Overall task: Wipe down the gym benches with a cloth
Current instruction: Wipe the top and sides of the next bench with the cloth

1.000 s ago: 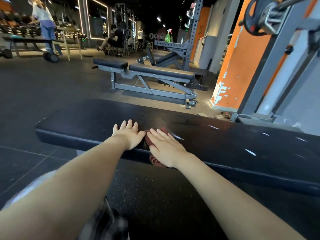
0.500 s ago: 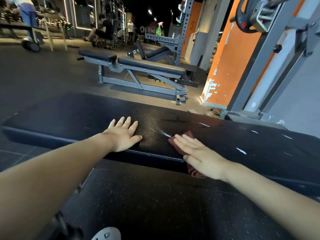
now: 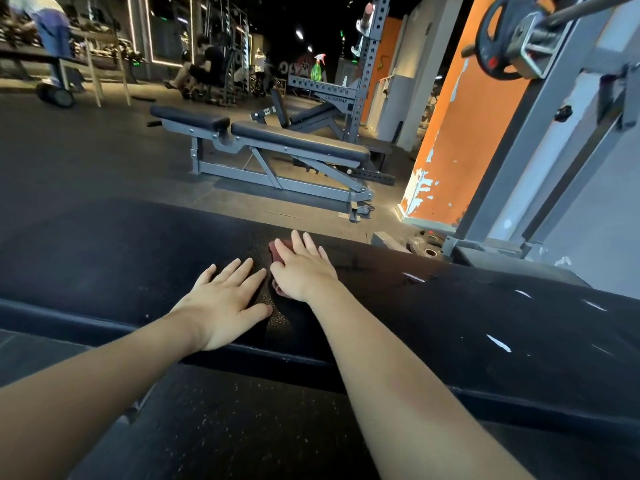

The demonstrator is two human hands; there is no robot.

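- Step in hand: wiping top of the near bench (image 3: 467, 306); judged partway.
- Right hand (image 3: 304, 271) flat on the red cloth (image 3: 277, 249), fingers (image 3: 297, 241) straight and close together, pressing down, not curled round it.
- Cloth toward the bench's far edge, about mid-length, mostly hidden under the palm.
- Left hand (image 3: 225, 303) flat on the bench top nearer its front edge, just beside the right; fingers (image 3: 239, 270) spread, holding nothing; likely bracing.
- Speckled damp-looking patch (image 3: 280, 318) on the bench top between the wrists.
- Next, probably: slide cloth along the bench toward its right end, keeping pressure even to avoid bunching.
- Beyond the far edge: second bench (image 3: 298, 140), presumably awaiting its wipe.
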